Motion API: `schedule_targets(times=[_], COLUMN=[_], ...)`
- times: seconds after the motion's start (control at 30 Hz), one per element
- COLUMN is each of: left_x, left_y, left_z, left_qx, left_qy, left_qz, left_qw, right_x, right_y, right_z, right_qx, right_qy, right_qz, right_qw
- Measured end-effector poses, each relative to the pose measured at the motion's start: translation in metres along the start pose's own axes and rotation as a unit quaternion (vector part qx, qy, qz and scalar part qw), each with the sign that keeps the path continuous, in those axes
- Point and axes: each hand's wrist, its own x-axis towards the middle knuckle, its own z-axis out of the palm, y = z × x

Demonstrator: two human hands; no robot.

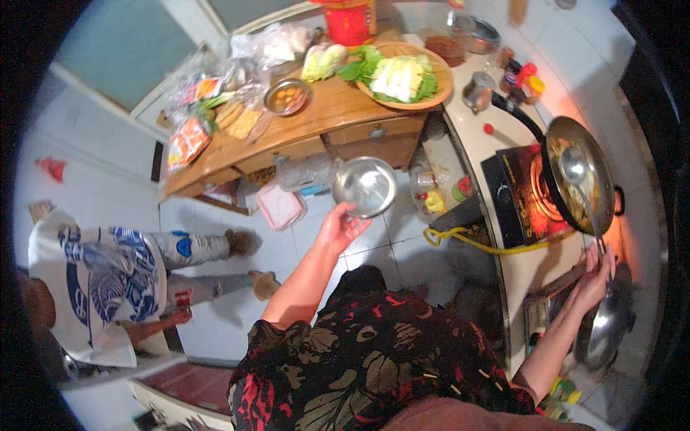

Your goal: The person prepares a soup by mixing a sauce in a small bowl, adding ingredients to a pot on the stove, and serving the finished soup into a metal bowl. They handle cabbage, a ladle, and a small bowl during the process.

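My left hand (343, 230) holds a shiny metal bowl (366, 186) by its near rim, over the tiled floor in front of the wooden table. The bowl looks nearly empty. At the right, my right hand (592, 277) grips the handle of a metal ladle (573, 166). The ladle's head rests inside a dark wok (599, 156), amid cooked food (583, 207) whose kinds I cannot tell. The wok sits on a black electric cooker (506, 196) with an orange-red glowing ring beneath it. Its long black handle (518, 116) points away from me.
On the wooden table (334, 116) are a bamboo basket (443, 89) of cabbage leaves, a bowl (287, 97) with eggs, bagged foods and a red bucket (349, 21). Bottles (531, 83) and a metal pitcher (478, 91) stand behind the cooker. Another person (113, 275) stands left. A yellow hose (485, 248) crosses the counter edge.
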Motion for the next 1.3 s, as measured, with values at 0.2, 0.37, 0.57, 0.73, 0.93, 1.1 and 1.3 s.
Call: schedule_targets(times=[0.2, 0.37, 0.57, 0.73, 0.93, 1.1, 1.3], left_x=[0.020, 0.048, 0.107, 0.122, 0.084, 0.054, 0.037], left_y=[0.041, 0.031, 0.077, 0.137, 0.003, -0.074, -0.100], left_z=[0.026, 0.057, 0.048, 0.026, 0.071, 0.132, 0.185], left_qx=[0.142, 0.126, -0.050, 0.125, -0.058, 0.002, 0.133], left_qy=[0.060, -0.012, 0.021, 0.159, 0.034, -0.107, -0.156], left_qz=[0.159, 0.077, 0.062, 0.277, 0.009, -0.116, -0.119], left_qw=[0.975, 0.989, 0.997, 0.939, 0.998, 0.987, 0.971], right_x=[0.037, 0.053, 0.051, 0.069, 0.077, 0.065, 0.060], right_y=[-0.016, -0.012, -0.015, -0.008, -0.010, -0.014, -0.009], right_z=[-0.006, 0.011, 0.024, 0.028, 0.020, 0.028, 0.031], right_qx=[-0.043, -0.123, -0.145, -0.139, -0.142, -0.139, -0.160], right_qy=[-0.027, -0.098, -0.019, -0.068, -0.062, -0.110, -0.096], right_qz=[-0.001, -0.080, 0.004, 0.000, 0.032, -0.005, 0.037], right_qw=[0.999, 0.984, 0.989, 0.988, 0.987, 0.984, 0.982])
